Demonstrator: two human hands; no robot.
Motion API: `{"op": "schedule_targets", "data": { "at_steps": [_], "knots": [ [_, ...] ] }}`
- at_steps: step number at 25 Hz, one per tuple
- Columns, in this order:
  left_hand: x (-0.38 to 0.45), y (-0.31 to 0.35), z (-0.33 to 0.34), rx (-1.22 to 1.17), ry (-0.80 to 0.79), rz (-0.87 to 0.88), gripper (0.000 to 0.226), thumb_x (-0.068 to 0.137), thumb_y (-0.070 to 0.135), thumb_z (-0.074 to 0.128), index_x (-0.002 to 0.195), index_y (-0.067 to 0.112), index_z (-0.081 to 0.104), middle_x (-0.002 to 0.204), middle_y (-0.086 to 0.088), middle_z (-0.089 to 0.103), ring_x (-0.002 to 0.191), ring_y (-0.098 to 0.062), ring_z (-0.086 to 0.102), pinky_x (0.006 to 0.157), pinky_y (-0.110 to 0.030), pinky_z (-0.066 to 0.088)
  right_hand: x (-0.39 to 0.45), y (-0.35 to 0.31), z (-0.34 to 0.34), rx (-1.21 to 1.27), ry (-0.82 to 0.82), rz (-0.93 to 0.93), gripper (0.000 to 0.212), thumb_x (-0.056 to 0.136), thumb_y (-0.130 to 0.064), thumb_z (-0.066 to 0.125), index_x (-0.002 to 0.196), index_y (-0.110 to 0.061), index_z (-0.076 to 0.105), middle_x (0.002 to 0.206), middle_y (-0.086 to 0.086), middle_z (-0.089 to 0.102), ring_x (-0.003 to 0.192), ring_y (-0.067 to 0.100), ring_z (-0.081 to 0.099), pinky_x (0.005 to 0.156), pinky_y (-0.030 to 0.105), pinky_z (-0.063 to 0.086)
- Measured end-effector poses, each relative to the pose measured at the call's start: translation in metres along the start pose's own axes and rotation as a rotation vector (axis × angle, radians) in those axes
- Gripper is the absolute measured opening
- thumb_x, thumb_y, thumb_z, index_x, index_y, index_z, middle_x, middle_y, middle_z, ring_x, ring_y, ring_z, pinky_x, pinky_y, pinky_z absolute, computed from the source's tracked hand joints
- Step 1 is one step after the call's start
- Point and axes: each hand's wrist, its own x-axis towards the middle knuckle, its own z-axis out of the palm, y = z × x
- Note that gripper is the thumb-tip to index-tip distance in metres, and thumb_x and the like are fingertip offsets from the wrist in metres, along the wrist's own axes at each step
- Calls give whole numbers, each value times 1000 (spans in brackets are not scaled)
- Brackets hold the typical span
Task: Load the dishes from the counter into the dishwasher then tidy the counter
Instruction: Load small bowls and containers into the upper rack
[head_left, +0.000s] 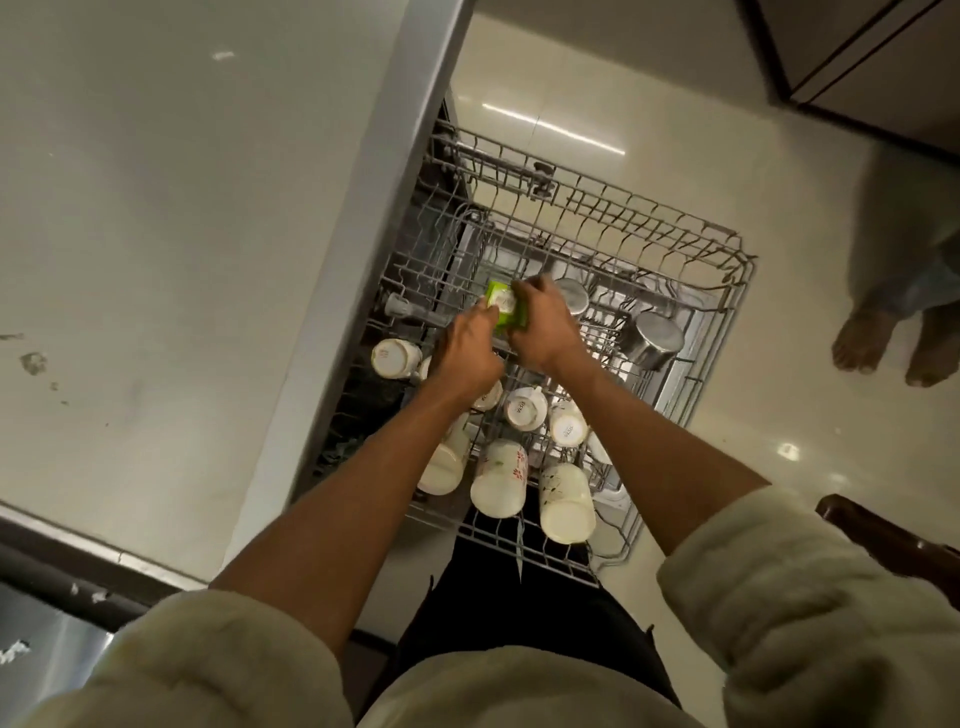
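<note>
A small green packet is gripped by the right hand and pinched at its near-left edge by the left hand, above the mid-section of the pulled-out dishwasher rack.

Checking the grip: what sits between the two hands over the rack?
In the head view, a small green packet sits between the left hand and right hand, both gripping it.

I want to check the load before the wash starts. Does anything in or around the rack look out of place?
Mostly the small green packet, gripped by both the left hand and right hand above the upper rack; it is no dish. The mugs lie orderly. The counter shows a few smudges.
</note>
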Motion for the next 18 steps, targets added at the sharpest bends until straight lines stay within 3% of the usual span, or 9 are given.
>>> {"op": "schedule_targets", "data": {
  "at_steps": [4,8,14,18],
  "knots": [
    [31,0,1,-34,26,-54,72,85,-11,53,151,9,34,162,-12,24,144,-30,28,115,-41,33,45,10,11,9,-5,-24,60,88,-8,70,143,-3,47,131,9,47,117,21,48,106,24,35],
    [56,-5,5,-84,63,-107,75,83,-14,53,152,8,32,162,-13,24,148,-29,25,117,-41,32,79,15,23,-28,26,-55,52,88,-8,67,138,-5,53,130,11,52,120,26,49,108,37,43],
    [79,-25,11,-127,96,-105,62,86,-10,52,145,6,42,160,-16,27,148,-30,24,119,-45,30,99,19,49,-99,77,-77,45,88,-16,64,132,-7,58,122,14,62,114,30,48,93,37,41],
    [89,-32,13,-72,63,-127,68,87,-9,52,151,9,35,164,-12,15,151,-29,13,122,-41,22,105,21,64,-15,118,-47,47,89,-19,68,133,-6,58,122,15,61,115,31,50,95,34,40]
  ]
}}
